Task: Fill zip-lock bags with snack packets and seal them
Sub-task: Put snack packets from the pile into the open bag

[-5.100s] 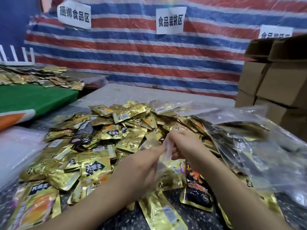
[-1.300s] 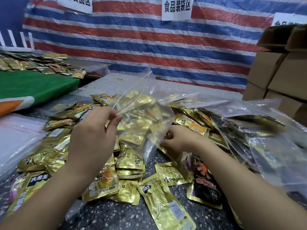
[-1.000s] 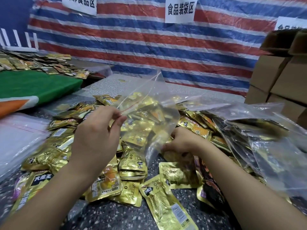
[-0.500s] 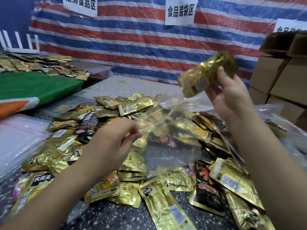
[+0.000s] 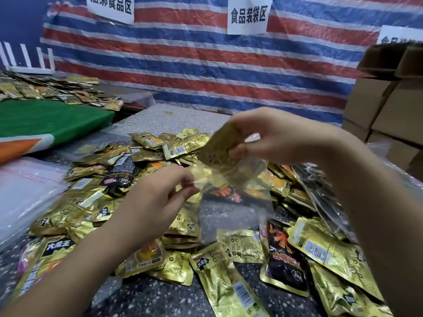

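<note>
The right hand (image 5: 270, 138) has dropped its gold packet (image 5: 217, 145) to just above the bag (image 5: 231, 193) mouth. The left hand (image 5: 160, 202) pinches that mouth's near edge; the packet's long axis points down into it.

Snack packets (image 5: 146, 202) on table (image 5: 164, 115), boxes (image 5: 389, 110) right.

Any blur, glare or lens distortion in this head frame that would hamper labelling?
Head view: the left hand and the gold foil snack packet pinched by the right hand are motion-smeared; glare flecks the clear zip-lock bag; the striped red-and-blue tarp bows from wide-angle distortion; lighting is even, without hard shadows.
</note>
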